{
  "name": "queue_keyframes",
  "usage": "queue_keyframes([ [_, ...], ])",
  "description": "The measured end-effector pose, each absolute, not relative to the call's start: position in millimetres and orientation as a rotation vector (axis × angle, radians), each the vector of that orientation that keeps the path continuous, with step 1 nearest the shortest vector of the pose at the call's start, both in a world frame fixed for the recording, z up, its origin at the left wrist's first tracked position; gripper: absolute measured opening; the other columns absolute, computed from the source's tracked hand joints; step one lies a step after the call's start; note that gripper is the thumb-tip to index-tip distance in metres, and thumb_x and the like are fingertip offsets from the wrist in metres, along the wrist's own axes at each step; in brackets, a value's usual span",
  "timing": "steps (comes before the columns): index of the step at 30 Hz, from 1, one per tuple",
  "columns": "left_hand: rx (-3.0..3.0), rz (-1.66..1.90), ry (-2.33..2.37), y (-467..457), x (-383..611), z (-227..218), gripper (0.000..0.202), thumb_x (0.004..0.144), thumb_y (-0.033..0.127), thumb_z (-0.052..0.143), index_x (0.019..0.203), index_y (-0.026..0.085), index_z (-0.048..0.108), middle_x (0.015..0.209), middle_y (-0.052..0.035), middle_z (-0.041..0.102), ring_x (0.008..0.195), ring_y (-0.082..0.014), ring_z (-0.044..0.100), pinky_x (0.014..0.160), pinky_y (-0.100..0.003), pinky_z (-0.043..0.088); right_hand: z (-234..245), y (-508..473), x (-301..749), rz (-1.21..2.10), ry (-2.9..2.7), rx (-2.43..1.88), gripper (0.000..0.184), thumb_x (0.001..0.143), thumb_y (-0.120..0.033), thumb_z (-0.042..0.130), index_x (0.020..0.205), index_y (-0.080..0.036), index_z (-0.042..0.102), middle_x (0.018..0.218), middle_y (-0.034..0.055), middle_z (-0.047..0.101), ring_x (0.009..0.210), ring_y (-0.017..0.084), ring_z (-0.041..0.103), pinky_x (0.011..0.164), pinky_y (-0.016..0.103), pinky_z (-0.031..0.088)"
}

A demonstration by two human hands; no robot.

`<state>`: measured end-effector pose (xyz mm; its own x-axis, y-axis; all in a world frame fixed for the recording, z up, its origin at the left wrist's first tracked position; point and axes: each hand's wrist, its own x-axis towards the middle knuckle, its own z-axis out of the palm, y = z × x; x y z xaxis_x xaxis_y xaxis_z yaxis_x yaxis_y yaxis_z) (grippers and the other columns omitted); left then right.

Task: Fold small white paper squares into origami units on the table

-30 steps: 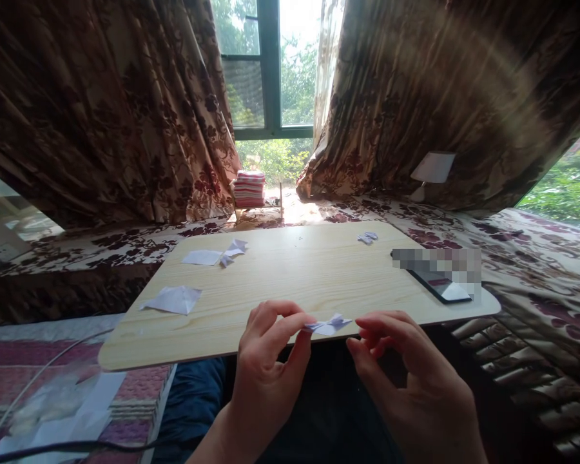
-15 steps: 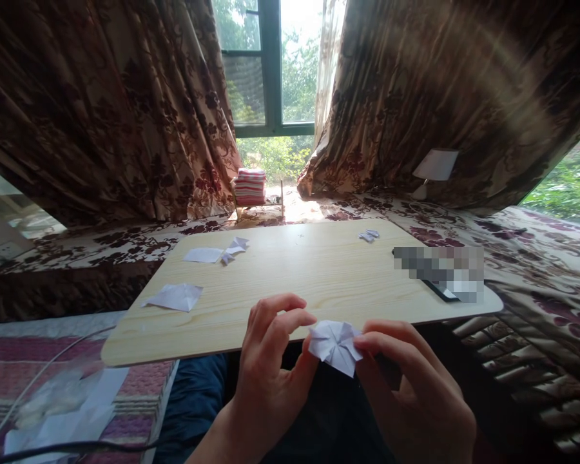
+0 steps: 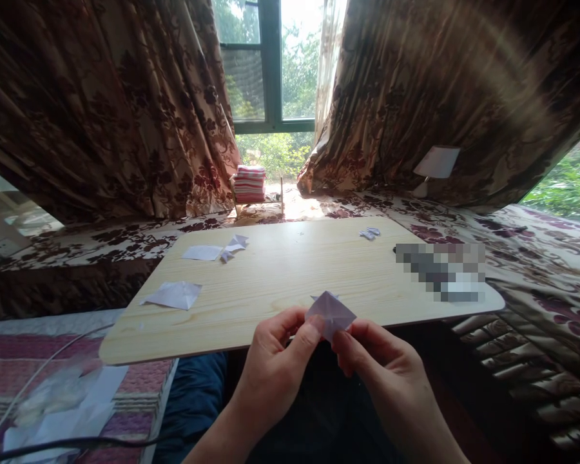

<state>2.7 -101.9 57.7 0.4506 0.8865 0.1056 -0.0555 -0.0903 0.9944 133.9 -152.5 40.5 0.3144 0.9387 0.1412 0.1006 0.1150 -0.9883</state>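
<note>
A small folded paper (image 3: 332, 312), white with crossing creases, is held up near the table's front edge, its diamond-shaped face towards me. My left hand (image 3: 281, 351) pinches its left side, thumb in front and fingers behind. Thumb and fingers of my right hand (image 3: 379, 353) are closed on its lower right edge. A pointed flap shows behind the paper's upper left side. The fingertips behind the paper are partly hidden.
On the wood-look table (image 3: 270, 277) lie a creased sheet (image 3: 176, 295), a flat paper (image 3: 202, 252), a folded piece (image 3: 234, 246) and small folded papers (image 3: 370, 233). A blurred-out object (image 3: 439, 274) lies at the right. More paper (image 3: 77, 422) and cables are at the lower left.
The folded paper has been turned from its star-like, many-flapped side to a smooth diamond face and raised slightly. My left fingers have closed in from a spread pose to a pinch.
</note>
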Motion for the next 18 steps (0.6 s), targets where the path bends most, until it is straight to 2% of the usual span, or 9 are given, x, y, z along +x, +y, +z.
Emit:
queue_keyframes([
  [3, 1.391, 0.914, 0.83, -98, 2, 56, 0.033, 0.088, 0.036, 0.053, 0.065, 0.014, 0.059, 0.064, -0.0003, 0.053, 0.066, -0.0124, 0.047, 0.063, -0.022, 0.039, 37, -152, 139, 0.811, -1.19, -1.348, 0.026, 0.084, -0.04, 0.06, 0.072, -0.018, 0.065, 0.056, -0.0021, 0.057, 0.053, 0.012, 0.055, 0.049, 0.021, 0.046],
  [6, 1.342, 0.912, 0.867, -94, 2, 53, 0.034, 0.087, 0.038, 0.054, 0.063, 0.014, 0.058, 0.065, -0.0011, 0.053, 0.067, -0.0132, 0.046, 0.065, -0.023, 0.039, 31, -153, 146, 0.435, -1.279, -1.378, 0.011, 0.085, -0.029, 0.06, 0.09, -0.021, 0.066, 0.078, 0.0011, 0.064, 0.065, 0.013, 0.061, 0.057, 0.024, 0.05],
  [10, 1.322, 0.883, 0.87, -90, 3, 51, 0.036, 0.086, 0.037, 0.053, 0.059, 0.014, 0.057, 0.064, -0.0021, 0.055, 0.069, -0.0148, 0.049, 0.069, -0.025, 0.04, 27, -154, 153, -0.159, -1.614, -1.269, 0.027, 0.08, -0.012, 0.063, 0.103, -0.024, 0.063, 0.108, 0.0074, 0.056, 0.093, 0.02, 0.059, 0.074, 0.035, 0.052],
  [13, 1.295, 0.854, 0.866, -90, 5, 51, 0.035, 0.086, 0.037, 0.053, 0.061, 0.014, 0.059, 0.064, -0.0016, 0.057, 0.067, -0.0145, 0.05, 0.068, -0.025, 0.04, 29, -151, 153, -0.315, -1.781, -1.237, 0.03, 0.078, -0.008, 0.063, 0.104, -0.024, 0.062, 0.113, 0.0095, 0.053, 0.101, 0.024, 0.054, 0.08, 0.04, 0.051],
  [18, 1.289, 0.844, 0.848, -91, 5, 50, 0.034, 0.086, 0.035, 0.053, 0.06, 0.014, 0.059, 0.063, -0.0002, 0.057, 0.066, -0.0133, 0.05, 0.068, -0.024, 0.039, 33, -145, 153, -0.312, -1.837, -1.181, 0.032, 0.078, -0.004, 0.062, 0.103, -0.023, 0.06, 0.108, 0.0089, 0.054, 0.098, 0.023, 0.054, 0.078, 0.039, 0.051],
])
